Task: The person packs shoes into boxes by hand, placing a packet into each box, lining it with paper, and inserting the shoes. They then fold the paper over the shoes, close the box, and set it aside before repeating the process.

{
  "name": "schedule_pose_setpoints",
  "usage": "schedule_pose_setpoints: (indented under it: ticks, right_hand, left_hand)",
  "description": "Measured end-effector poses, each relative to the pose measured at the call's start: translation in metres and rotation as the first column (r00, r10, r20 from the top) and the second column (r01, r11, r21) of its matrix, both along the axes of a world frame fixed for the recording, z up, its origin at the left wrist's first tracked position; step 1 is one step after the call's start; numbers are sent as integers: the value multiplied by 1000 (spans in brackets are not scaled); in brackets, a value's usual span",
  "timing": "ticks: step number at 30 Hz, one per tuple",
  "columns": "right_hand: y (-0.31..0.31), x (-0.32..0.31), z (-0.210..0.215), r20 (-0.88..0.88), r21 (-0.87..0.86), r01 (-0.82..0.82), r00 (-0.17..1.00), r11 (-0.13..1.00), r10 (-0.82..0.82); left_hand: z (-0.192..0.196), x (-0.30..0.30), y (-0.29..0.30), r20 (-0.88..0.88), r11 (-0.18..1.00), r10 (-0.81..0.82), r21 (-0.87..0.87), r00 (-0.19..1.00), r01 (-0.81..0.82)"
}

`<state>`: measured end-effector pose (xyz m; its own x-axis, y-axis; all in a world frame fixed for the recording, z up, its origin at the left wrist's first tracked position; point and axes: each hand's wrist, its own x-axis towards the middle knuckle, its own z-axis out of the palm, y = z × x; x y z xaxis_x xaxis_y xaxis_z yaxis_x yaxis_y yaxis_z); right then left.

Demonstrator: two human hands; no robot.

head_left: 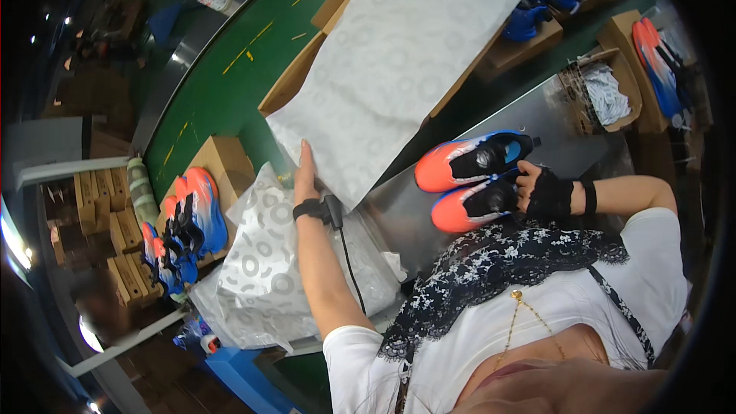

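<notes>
Your left hand (305,172) is reaching straight forward with the arm extended, fingers flat and together, palm pressing down. A black strap is circling that wrist. Your right hand (543,193) is wearing a black fingerless glove and is curling shut in a grip, fingers pointing to your left. The right forearm is lying crosswise, elbow bending out to your right.

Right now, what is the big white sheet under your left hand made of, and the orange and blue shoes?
The big white patterned sheet looks like thin tissue paper: matte, lightly creased. The orange and blue sports shoes held by the right hand seem synthetic, perhaps smooth mesh, with a slight sheen. The left hand rests on the sheet's edge.
</notes>
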<state>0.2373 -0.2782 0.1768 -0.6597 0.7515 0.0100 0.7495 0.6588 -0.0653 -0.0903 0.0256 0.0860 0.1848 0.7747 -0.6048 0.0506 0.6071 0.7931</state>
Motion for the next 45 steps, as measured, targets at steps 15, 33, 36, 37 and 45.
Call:
schedule_pose_setpoints:
  ticks: [15,33,36,37,45]
  right_hand:
    - [266,-96,-51,-665,-533,319,414,783,-622]
    - [53,12,43,-402,-197,370,815,908,-419]
    - [38,5,32,-3,-222,422,901,879,-433]
    - [38,4,25,2,-225,427,899,876,-438]
    - [46,6,12,-174,-176,410,882,895,-438]
  left_hand:
    - [120,46,9,-634,775,8,493,773,395]
    - [100,25,-46,277,911,47,382,960,-155]
    - [75,83,-26,-41,822,-51,566,998,65]
    - [82,97,-24,-301,714,7,669,954,206]
    - [56,101,7,-992,149,-121,-45,-27,988]
